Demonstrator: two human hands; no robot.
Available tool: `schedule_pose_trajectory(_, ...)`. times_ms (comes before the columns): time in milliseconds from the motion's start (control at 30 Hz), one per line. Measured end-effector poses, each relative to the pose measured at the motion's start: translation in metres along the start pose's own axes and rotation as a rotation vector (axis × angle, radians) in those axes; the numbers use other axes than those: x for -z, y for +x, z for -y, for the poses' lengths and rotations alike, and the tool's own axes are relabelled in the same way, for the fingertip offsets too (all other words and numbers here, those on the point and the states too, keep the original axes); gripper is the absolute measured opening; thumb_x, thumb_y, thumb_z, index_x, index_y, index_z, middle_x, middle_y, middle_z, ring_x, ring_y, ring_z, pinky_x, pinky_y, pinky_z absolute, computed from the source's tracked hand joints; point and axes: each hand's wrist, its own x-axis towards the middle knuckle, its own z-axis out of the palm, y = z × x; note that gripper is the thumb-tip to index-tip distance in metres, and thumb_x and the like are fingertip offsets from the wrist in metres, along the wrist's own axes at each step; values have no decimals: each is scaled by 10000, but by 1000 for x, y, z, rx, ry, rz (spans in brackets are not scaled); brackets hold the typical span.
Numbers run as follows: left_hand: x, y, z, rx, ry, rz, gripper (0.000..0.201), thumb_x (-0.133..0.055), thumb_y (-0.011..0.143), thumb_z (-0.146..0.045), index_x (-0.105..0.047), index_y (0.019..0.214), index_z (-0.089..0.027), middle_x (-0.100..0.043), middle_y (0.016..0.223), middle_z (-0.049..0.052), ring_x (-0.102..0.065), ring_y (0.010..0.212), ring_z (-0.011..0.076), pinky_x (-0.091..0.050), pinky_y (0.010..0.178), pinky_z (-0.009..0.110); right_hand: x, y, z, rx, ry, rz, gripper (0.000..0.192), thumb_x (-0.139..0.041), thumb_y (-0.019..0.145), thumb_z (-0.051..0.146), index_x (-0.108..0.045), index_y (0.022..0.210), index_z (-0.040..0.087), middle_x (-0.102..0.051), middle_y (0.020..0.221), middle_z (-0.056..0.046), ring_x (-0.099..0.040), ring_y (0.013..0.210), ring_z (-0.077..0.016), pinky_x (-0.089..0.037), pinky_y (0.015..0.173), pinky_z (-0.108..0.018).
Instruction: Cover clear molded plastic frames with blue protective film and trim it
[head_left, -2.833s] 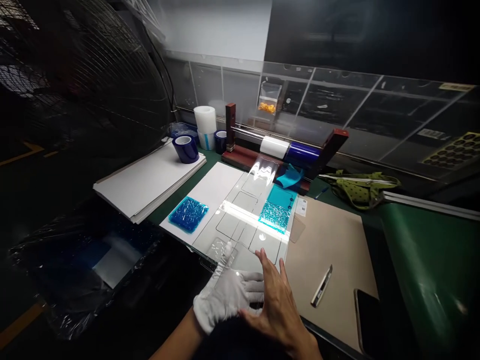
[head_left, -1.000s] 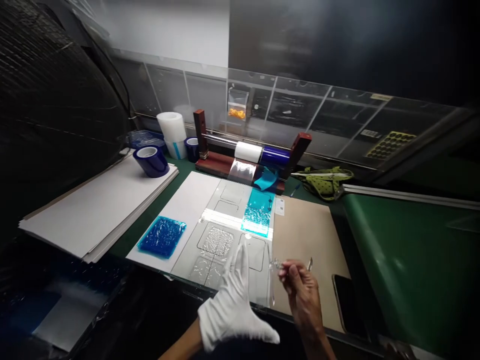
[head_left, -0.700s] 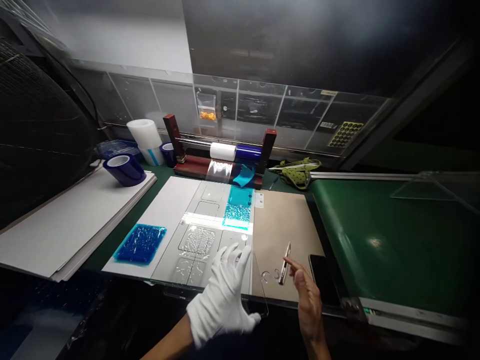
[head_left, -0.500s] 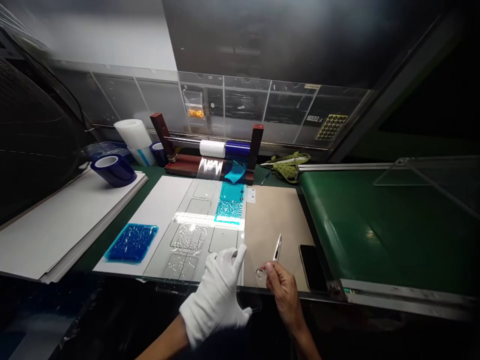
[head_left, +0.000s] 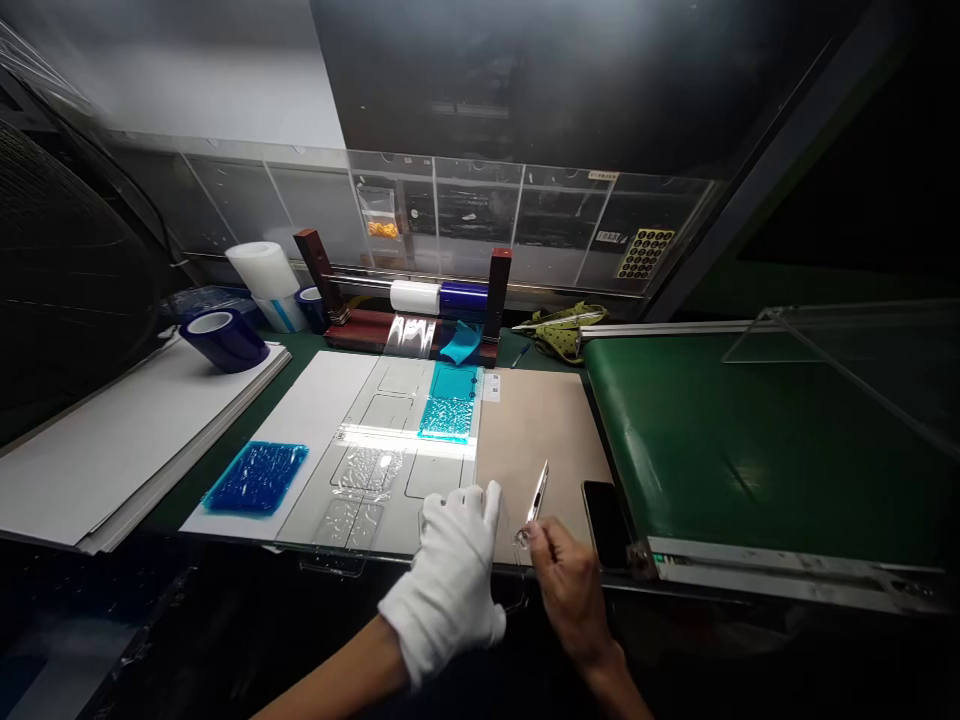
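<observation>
My left hand (head_left: 450, 575), in a white glove, is curled over a small clear plastic piece (head_left: 508, 535) at the bench's near edge. My bare right hand (head_left: 568, 585) pinches the right corner of that piece between thumb and fingertips. The piece is see-through, so its outline is hard to make out. A slim metal tool (head_left: 538, 492) lies just beyond my right fingers on a brown board (head_left: 536, 425). Left of the hands lies a clear template sheet (head_left: 375, 470) with rectangular cutouts.
A black phone (head_left: 604, 510) lies on the board's right edge, beside a green conveyor belt (head_left: 735, 440). A blue film patch (head_left: 256, 477), teal films (head_left: 450, 400), a film roll holder (head_left: 420, 300), a blue tape roll (head_left: 223, 338) and stacked white sheets (head_left: 112, 440) lie left and behind.
The view swung right and steadied. My right hand reached toward the metal tool, then came back to pinch the clear piece's corner. My left hand stayed on the piece.
</observation>
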Motion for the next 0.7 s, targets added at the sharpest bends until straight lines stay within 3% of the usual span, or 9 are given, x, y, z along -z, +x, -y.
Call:
schedule_pose_trajectory(67,-8,-6,5,-92,-152,-45,1159,-707,473,-380,-114,1440,-140,-356,1281,187,-386,1146,405,-325,972,571,6,1,-1,-201,362,74,461,-428,875,562,-617,761,157,-393,484,45,-327,433,-83,-226,445,-220)
schedule_pose_trajectory(133,-24,-11,9,-152,-361,-161,1195,-704,495,-375,1,1436,-158,-273,1355,172,-333,1247,350,-331,1034,489,9,2,-1,-334,639,151,483,-498,816,611,-618,744,149,-310,449,76,-240,416,-61,-177,430,-211)
schedule_pose_trajectory(200,-39,-13,7,-179,-490,-274,1215,-704,500,-368,58,1420,-142,-241,1370,174,-311,1287,318,-329,1060,446,13,3,-1,-396,758,201,483,-555,763,629,-596,700,151,-294,445,85,-189,412,-47,-151,429,-210)
schedule_pose_trajectory(267,-45,-13,1,-174,-476,-298,1207,-699,513,-384,59,1419,-133,-250,1370,180,-321,1286,314,-338,1055,437,17,3,0,-376,672,193,492,-517,778,637,-584,689,157,-325,460,71,-198,412,-49,-152,430,-214)
schedule_pose_trajectory(333,-39,-12,-7,-111,-300,-230,1188,-697,505,-402,-7,1432,-127,-295,1354,195,-365,1234,347,-357,1011,480,20,1,2,-246,349,119,464,-465,830,589,-592,700,162,-404,497,33,-285,436,-70,-185,458,-224)
schedule_pose_trajectory(433,-19,-11,-16,34,91,-56,1091,-684,466,-434,-241,1391,-61,-440,1200,229,-463,1039,406,-390,852,561,13,-6,6,21,-216,37,377,-407,891,427,-592,679,175,-495,551,-18,-394,502,-106,-206,524,-254)
schedule_pose_trajectory(500,-8,-11,-18,80,240,35,940,-654,475,-449,-406,1290,-52,-502,1076,206,-497,924,383,-400,769,534,5,-11,5,86,-360,38,367,-356,908,367,-579,683,180,-512,565,-27,-408,508,-113,-202,537,-267)
schedule_pose_trajectory(600,-4,-15,-12,60,213,104,861,-639,492,-467,-464,1244,-87,-510,1089,187,-501,944,359,-396,798,492,-1,-13,-6,-87,-147,100,413,-344,905,468,-557,703,177,-469,549,0,-394,488,-106,-221,513,-249)
schedule_pose_trajectory(700,-9,-21,-1,1,25,154,1063,-651,467,-477,-293,1382,-72,-461,1226,200,-469,1062,358,-367,922,472,6,-11,-22,-318,279,263,539,-404,807,673,-530,656,172,-380,494,46,-320,432,-78,-210,449,-223)
